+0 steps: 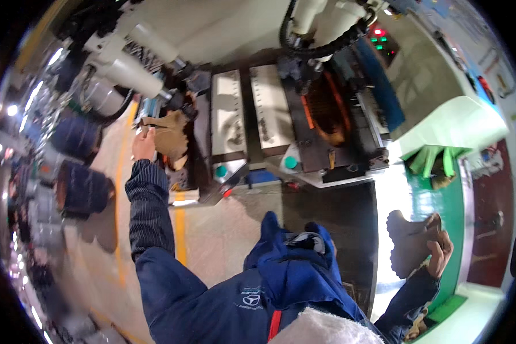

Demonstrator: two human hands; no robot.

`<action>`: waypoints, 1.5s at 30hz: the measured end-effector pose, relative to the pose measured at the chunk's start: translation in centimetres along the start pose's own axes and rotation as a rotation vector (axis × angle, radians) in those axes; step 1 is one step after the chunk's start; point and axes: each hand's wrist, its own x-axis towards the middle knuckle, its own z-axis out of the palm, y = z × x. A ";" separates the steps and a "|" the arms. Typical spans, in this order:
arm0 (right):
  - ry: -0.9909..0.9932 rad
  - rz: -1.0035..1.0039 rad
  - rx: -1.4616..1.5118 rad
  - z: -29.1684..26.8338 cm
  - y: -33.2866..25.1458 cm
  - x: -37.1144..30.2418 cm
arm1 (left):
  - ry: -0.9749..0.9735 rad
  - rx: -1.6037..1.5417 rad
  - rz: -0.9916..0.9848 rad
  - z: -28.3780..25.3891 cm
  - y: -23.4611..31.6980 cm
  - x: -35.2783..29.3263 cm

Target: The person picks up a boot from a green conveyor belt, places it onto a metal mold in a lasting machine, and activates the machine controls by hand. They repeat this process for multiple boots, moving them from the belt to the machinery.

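My left hand [144, 145] is closed on the edge of a tan leather-like piece [172, 136] with a wavy edge, at the left station of the machine. Part of that piece lies under the machine's left arm, so I cannot tell how it is seated. Out to the right, my right hand [438, 255] grips a darker brown leather-like piece [408, 243] with a scalloped edge. It is held above the floor, beside a green surface. In the right station sits an orange-brown, shoe-shaped form [329, 109], apart from both hands.
Two pale plates [269, 109] run down the machine's middle, with a green button [290, 163] at the front. White cylinders [123, 69] overhang the left station. A lit control panel [379, 43] is at upper right. Green strips [433, 160] hang at right; dark blue drums [83, 186] stand left.
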 end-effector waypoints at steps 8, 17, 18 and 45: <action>-0.029 -0.087 0.051 10.5 -14.3 8.5 | -0.091 0.448 0.242 9.0 -2.0 2.9; -0.443 -0.844 -0.602 36.3 -13.5 32.1 | -0.206 0.359 0.265 6.5 -2.4 -1.8; -0.409 -0.759 -0.670 38.7 -11.2 32.8 | -0.193 0.376 0.261 6.5 -2.3 -1.9; -0.674 -0.521 -1.519 51.7 -2.6 35.8 | -0.644 0.977 0.440 11.0 1.7 4.5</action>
